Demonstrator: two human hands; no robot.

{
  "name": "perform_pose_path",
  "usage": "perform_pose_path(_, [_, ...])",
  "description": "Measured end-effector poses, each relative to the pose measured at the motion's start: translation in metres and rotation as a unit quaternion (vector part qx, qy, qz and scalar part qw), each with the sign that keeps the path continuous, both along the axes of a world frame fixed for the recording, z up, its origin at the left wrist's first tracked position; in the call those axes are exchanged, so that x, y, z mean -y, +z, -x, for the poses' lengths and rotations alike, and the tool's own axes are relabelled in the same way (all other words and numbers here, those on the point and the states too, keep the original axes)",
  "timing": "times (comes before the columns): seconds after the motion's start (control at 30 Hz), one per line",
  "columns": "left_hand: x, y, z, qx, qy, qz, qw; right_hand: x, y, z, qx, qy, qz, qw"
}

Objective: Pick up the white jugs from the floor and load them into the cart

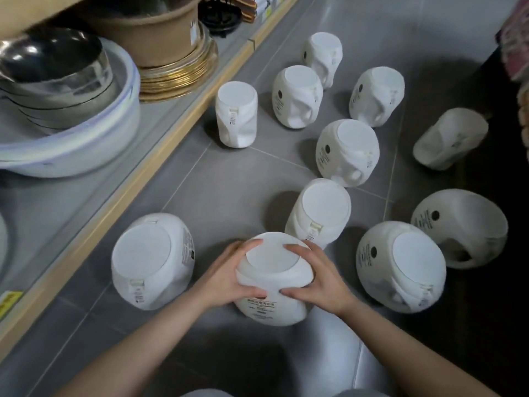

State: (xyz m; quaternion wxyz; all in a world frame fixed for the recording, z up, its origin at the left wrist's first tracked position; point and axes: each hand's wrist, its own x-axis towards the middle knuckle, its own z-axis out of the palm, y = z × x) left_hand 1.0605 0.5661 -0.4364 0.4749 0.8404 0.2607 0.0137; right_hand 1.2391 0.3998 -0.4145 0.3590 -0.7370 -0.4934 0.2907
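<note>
Both hands — left hand (229, 275), right hand (315, 277) — curl round the nearest jug (273, 279), upside down on the floor (229, 179) among the others. Smooth sides, possibly no handle in reach — it could slip and topple its neighbour (317, 216).

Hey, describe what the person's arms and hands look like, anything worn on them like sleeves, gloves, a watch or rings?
Both forearms are bare as far as the frame shows, with no sleeves in view. The left hand and right hand wear no gloves. No watch, bracelet or ring shows on either wrist or on the visible fingers. The nails look short and plain, though the picture is slightly soft.
</note>
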Motion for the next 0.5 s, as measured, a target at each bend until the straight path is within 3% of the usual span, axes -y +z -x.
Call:
perform_pose_path(0.17, [-0.005, 0.079, -0.004, 0.01, 0.041, 0.081, 0.996, -0.017, 0.082, -0.01, -0.076, -0.022, 0.041, 0.996])
perform_pose_path(0.33, [-0.012, 0.23, -0.006, 0.072, 0.206, 0.21, 0.953, -0.046, 0.226, -0.005, -0.191, -0.1, 0.053, 0.975])
perform_pose_path(0.5, [-0.021, 0.377, 0.018, 0.072, 0.297, 0.239, 0.922, -0.071, 0.377, 0.015, -0.281, -0.109, 0.043, 0.953])
